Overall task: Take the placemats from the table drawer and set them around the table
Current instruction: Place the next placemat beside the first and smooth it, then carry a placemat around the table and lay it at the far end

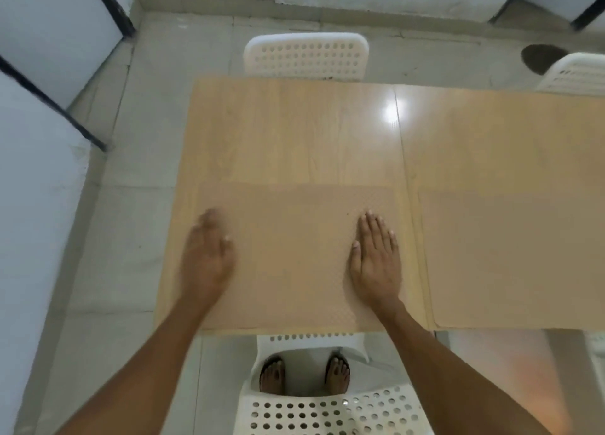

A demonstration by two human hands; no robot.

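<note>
A tan textured placemat (294,238) lies flat on the near left part of the light wooden table (294,133). My left hand (208,258) rests on the mat's left edge, blurred, fingers together and holding nothing. My right hand (376,254) lies flat, palm down, on the mat's right part. A second tan placemat (514,258) lies flat to the right, along the table's near edge. No drawer is visible.
A white perforated chair (306,56) stands at the table's far side and another (573,73) at the far right. A third white chair (327,411) is in front of me, under the near edge. White panels with black frames (49,74) stand on the left.
</note>
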